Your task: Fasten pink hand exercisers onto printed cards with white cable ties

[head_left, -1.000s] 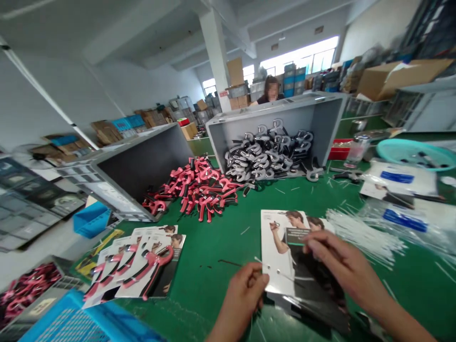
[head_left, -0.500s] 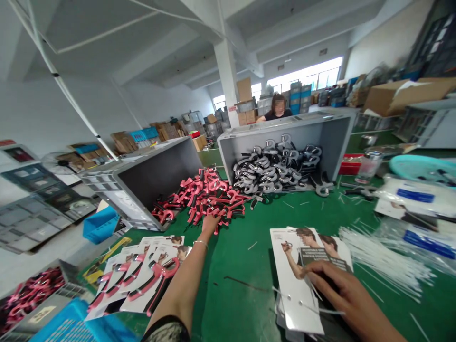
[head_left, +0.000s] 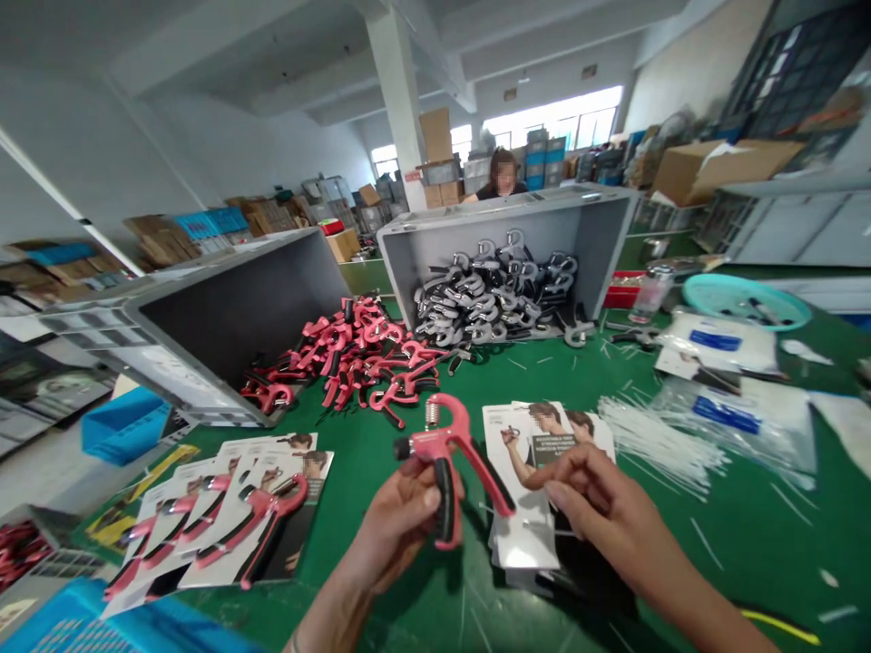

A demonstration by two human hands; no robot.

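Observation:
My left hand (head_left: 401, 535) is shut around the black-and-pink handle of a pink adjustable hand grip (head_left: 445, 472), which has a steel spring at its top. My right hand (head_left: 602, 508) hangs over a stack of printed cards (head_left: 517, 453), its fingertips close to the top card and partly hiding it. Whether those fingers pinch a thin tie is hidden. To the left lie several cards with pink grips attached (head_left: 218, 517). Farther ahead is a heap of loose pink grips (head_left: 347, 363).
A tipped grey bin (head_left: 490, 218) spills grey-and-black grips (head_left: 490, 299) onto the green table mat (head_left: 714, 535). Another grey bin (head_left: 231, 308) lies behind the pink heap. White cable ties (head_left: 653, 444), plastic bags, a teal basin (head_left: 745, 301) and a blue crate (head_left: 126, 426) surround me. A co-worker (head_left: 504, 177) stands beyond the bins.
My left hand has come back from the pink heap holding a pink grip and raised it before me. My right hand stays near the card stack, and the view has shifted slightly.

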